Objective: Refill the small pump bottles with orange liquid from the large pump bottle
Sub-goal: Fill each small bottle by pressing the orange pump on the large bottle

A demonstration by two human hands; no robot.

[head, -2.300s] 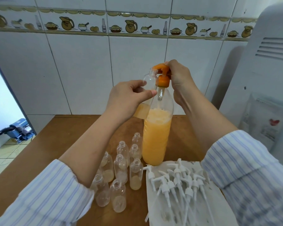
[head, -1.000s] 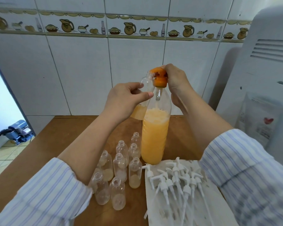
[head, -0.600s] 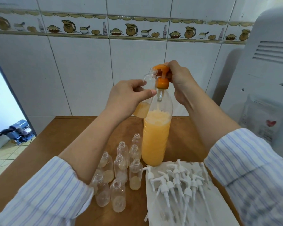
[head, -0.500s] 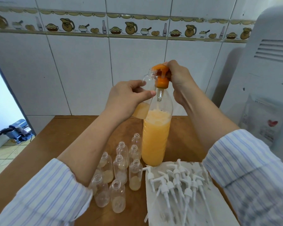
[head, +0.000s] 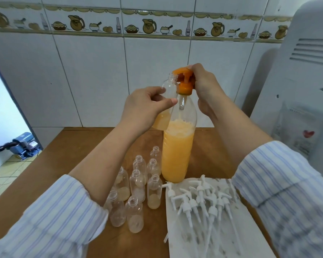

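**Refill station: items in view**

Your left hand (head: 142, 107) grips a small clear bottle (head: 167, 101), lifted off the table and tilted so that its open neck sits right under the spout of the orange pump head (head: 184, 81). The bottom of this bottle holds some orange liquid.

Your right hand (head: 205, 86) is curled round the orange pump head, with a fingertip on top of it. The pump is screwed to the large bottle (head: 177, 146), which stands upright on the wooden table (head: 63, 153) and is more than half full of foamy orange liquid.

Just left of the large bottle, a cluster of small uncapped bottles (head: 138, 183) stands on the table; several hold a little pale liquid at the base, others look empty.

In front and to the right, a white sheet (head: 222, 235) carries a heap of white pump tops (head: 199, 200) with long dip tubes.

A tiled wall (head: 93, 75) stands behind the table, and a white appliance (head: 306, 81) stands at the right. Both your striped sleeves are pushed up the forearms.
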